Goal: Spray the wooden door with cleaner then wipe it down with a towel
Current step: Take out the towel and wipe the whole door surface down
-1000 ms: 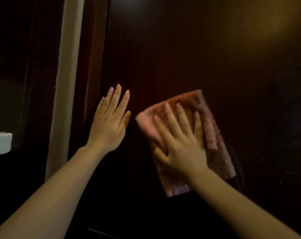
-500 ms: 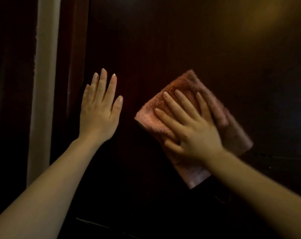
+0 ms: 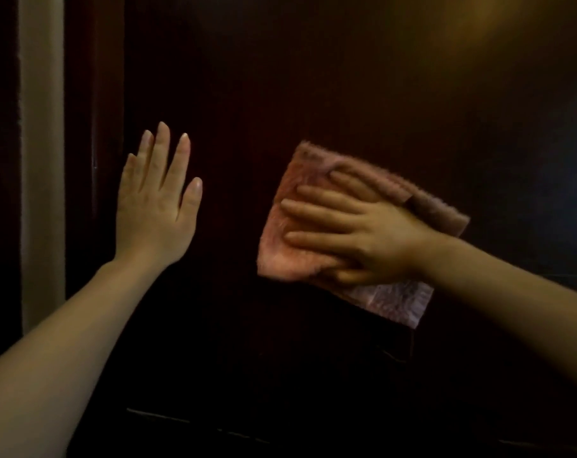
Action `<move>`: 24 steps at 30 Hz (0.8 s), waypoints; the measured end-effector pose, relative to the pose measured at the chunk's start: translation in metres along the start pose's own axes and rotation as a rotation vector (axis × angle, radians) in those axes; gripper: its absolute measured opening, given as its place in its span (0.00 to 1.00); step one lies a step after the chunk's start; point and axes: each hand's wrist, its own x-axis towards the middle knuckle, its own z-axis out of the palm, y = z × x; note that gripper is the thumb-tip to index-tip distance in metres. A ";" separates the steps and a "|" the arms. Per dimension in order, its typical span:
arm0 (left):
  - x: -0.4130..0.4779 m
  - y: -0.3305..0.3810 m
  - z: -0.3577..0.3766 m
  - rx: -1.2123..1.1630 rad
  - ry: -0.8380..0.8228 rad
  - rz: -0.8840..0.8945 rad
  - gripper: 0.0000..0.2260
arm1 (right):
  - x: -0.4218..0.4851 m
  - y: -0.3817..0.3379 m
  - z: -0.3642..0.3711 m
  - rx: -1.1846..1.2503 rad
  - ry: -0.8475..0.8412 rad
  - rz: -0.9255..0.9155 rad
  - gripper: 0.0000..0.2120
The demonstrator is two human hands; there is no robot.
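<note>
The right hand (image 3: pixel 373 233) pressed a pink towel (image 3: pixel 290 259) flat-fingered against the dark door (image 3: pixel 313 77); the left hand (image 3: pixel 155 200) rested open on the door.

The door (image 3: pixel 313 94) is showing as dark reddish-brown wood, smooth and polished. A warm sheen is glowing across its upper right, so the finish is looking glossy rather than matt. The towel (image 3: pixel 277 256) is reading as pink terry cloth, fuzzy and napped, its upper edge standing up in a soft fringe and its lower corner showing a faint woven texture. It is looking wholly matt against the hard door. The moulding (image 3: pixel 94 160) along the left is catching a thin bright line, looking lacquered too. The pale strip (image 3: pixel 42 193) beside it is looking flat and matt; I cannot tell its material.
</note>
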 end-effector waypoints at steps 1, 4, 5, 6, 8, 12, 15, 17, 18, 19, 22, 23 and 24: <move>0.000 0.001 0.001 0.001 0.006 -0.003 0.26 | -0.005 0.005 -0.003 -0.037 0.007 0.064 0.26; -0.002 0.008 0.004 0.007 0.024 -0.053 0.25 | -0.009 -0.007 0.001 -0.089 0.059 0.244 0.28; -0.004 0.013 0.005 0.005 0.033 -0.096 0.25 | -0.006 -0.016 0.005 -0.079 0.082 0.293 0.28; -0.006 0.021 0.008 0.001 0.044 -0.142 0.24 | -0.003 -0.024 0.008 -0.067 0.102 0.342 0.28; -0.016 0.039 0.013 0.005 0.066 -0.216 0.25 | 0.000 -0.034 0.012 -0.054 0.134 0.412 0.27; -0.042 0.065 0.026 -0.002 0.061 -0.265 0.27 | -0.002 -0.052 0.016 -0.070 0.143 0.507 0.28; -0.051 0.067 0.029 0.005 0.083 -0.247 0.26 | -0.016 -0.065 0.019 -0.040 0.098 0.344 0.27; -0.051 0.065 0.028 -0.010 0.068 -0.243 0.26 | -0.032 -0.056 0.014 0.004 0.017 0.112 0.26; -0.051 0.064 0.027 -0.019 0.058 -0.241 0.26 | -0.040 -0.046 0.010 0.019 -0.013 0.030 0.26; -0.051 0.064 0.027 -0.022 0.052 -0.238 0.26 | -0.047 -0.033 0.005 0.017 -0.030 -0.009 0.26; -0.053 0.066 0.026 -0.022 0.047 -0.236 0.26 | -0.066 0.003 -0.010 -0.094 -0.030 0.106 0.27; -0.053 0.066 0.026 -0.024 0.048 -0.237 0.25 | -0.069 0.007 -0.013 -0.123 -0.021 0.197 0.27; -0.053 0.066 0.025 -0.028 0.050 -0.239 0.25 | -0.070 0.004 -0.014 -0.133 -0.003 0.305 0.28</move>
